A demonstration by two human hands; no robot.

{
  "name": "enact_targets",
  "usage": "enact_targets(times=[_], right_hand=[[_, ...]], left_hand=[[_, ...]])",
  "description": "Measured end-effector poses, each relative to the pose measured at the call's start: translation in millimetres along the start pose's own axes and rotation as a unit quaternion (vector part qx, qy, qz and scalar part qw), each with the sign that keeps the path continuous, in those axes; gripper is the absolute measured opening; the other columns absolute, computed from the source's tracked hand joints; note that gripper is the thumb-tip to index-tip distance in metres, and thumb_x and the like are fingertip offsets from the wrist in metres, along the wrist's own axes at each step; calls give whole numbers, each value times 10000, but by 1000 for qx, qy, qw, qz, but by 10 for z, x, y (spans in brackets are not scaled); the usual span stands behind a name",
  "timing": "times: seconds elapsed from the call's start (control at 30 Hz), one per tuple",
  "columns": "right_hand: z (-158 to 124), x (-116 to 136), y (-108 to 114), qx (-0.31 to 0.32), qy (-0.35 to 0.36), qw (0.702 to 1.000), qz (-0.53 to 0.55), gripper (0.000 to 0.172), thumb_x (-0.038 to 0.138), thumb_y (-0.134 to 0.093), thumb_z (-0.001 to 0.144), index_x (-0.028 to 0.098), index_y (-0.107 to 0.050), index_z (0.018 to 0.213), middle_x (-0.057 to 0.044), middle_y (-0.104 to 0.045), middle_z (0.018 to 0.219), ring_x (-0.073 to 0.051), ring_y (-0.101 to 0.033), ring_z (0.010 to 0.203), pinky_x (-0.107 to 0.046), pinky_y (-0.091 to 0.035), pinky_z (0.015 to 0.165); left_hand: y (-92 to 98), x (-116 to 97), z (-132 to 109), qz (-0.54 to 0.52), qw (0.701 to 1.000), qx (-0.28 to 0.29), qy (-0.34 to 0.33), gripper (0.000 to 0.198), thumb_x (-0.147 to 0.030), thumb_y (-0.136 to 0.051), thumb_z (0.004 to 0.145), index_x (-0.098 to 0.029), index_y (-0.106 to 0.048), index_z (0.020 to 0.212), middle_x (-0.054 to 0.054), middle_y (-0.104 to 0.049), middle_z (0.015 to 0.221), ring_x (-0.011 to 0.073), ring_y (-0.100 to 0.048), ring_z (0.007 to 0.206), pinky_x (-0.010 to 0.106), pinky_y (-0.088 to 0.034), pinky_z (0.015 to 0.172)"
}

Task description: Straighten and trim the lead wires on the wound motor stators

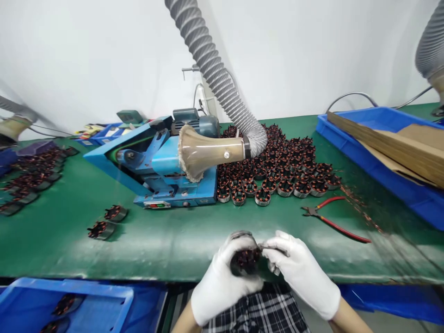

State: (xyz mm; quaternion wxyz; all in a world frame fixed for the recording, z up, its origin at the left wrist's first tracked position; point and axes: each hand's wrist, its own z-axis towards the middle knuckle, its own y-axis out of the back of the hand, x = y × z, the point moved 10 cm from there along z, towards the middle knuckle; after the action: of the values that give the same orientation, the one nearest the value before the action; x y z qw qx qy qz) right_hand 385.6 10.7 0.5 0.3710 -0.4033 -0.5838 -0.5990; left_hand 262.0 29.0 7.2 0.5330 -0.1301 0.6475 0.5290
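Both my hands wear white gloves and meet at the near edge of the green table (180, 240). My left hand (222, 282) is closed round a small motor stator with copper windings (245, 260). My right hand (301, 273) is closed in a pinch at the stator's right side, on what looks like thin wire ends or a small tool; I cannot make out which.
A blue belt-grinding machine (163, 166) with a grey extraction hose (215, 69) stands behind. A heap of stators (277, 171) lies to its right, two loose stators (109, 221) at the left. Red-handled cutters (329, 217), blue crates (381, 157) and a blue bin (69, 300) surround.
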Motion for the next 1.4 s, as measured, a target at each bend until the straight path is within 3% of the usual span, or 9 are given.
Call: enact_targets(times=[0.23, 0.43, 0.6, 0.87, 1.0, 1.1, 1.23, 1.3, 1.4], right_hand=[[29, -71, -108, 63, -32, 997, 29, 206, 152, -493, 755, 180, -551, 560, 13, -504, 584, -133, -524, 588, -217, -415, 540], [62, -131, -17, -28, -31, 998, -37, 205, 180, -459, 771, 178, -554, 589, -10, -518, 609, -146, -523, 646, -251, -429, 616], [29, -520, -378, 112, -117, 985, 64, 396, 468, -330, 850, 179, -431, 599, 46, -396, 455, -93, -402, 361, -205, -363, 365], [211, -339, -322, 189, -15, 979, -77, 134, 148, -520, 752, 181, -632, 687, -16, -523, 678, -126, -477, 573, -252, -391, 602], [159, -234, -32, 245, 129, 912, -301, 280, 84, -431, 779, 214, -678, 796, -47, -580, 736, -156, -524, 634, -268, -406, 628], [124, -405, 536, 188, 145, 899, -368, 295, 182, -390, 820, 226, -681, 829, -59, -641, 846, -201, -572, 783, -320, -428, 736], [54, -886, 1521, -104, -77, 867, -481, 348, 430, -413, 827, 195, -666, 858, -93, -637, 867, -245, -583, 723, -362, -446, 645], [-58, -995, 1527, -158, -116, 837, -511, 405, 506, -435, 807, 165, -649, 855, -105, -626, 817, -258, -576, 709, -364, -447, 628], [-64, -940, 1137, -153, -42, 826, -541, 411, 494, -418, 835, 140, -618, 900, -114, -604, 832, -257, -558, 769, -363, -441, 695]], left_hand=[[118, 34, -92, 33, 997, -57, -44, 455, -165, -600, 697, -268, -515, 1132, 87, -488, 1210, 254, -465, 1126, 409, -428, 930], [-149, 8, 3, 32, 995, 54, -83, 324, -171, -602, 679, -328, -603, 963, 14, -587, 1025, 213, -575, 929, 337, -515, 789], [-202, 112, -34, 106, 990, -19, -93, 471, -21, -454, 701, -259, -510, 1103, 73, -538, 1113, 220, -520, 1047, 383, -453, 885], [-266, 301, 84, 129, 989, 65, -42, 469, -147, -648, 582, -211, -504, 1024, 66, -558, 1057, 265, -483, 1057, 450, -385, 924], [-245, 344, 102, 122, 986, 108, -38, 436, -164, -661, 603, -207, -511, 1010, 57, -560, 1051, 245, -484, 1049, 421, -363, 942], [-208, 330, 74, 128, 984, 122, -27, 500, -168, -652, 628, -201, -476, 1094, 79, -522, 1127, 251, -460, 1091, 406, -383, 924], [-152, 119, 100, 144, 985, 84, -33, 526, -211, -638, 683, -223, -434, 1167, 83, -438, 1247, 253, -404, 1161, 412, -366, 953], [-208, 16, 138, 177, 980, 78, -44, 360, -198, -608, 732, -227, -501, 1075, 64, -462, 1228, 249, -408, 1152, 417, -355, 957], [-377, -9, 181, 222, 968, 107, -44, 134, -177, -528, 808, -211, -561, 933, 46, -524, 1159, 230, -481, 1053, 408, -381, 912]])
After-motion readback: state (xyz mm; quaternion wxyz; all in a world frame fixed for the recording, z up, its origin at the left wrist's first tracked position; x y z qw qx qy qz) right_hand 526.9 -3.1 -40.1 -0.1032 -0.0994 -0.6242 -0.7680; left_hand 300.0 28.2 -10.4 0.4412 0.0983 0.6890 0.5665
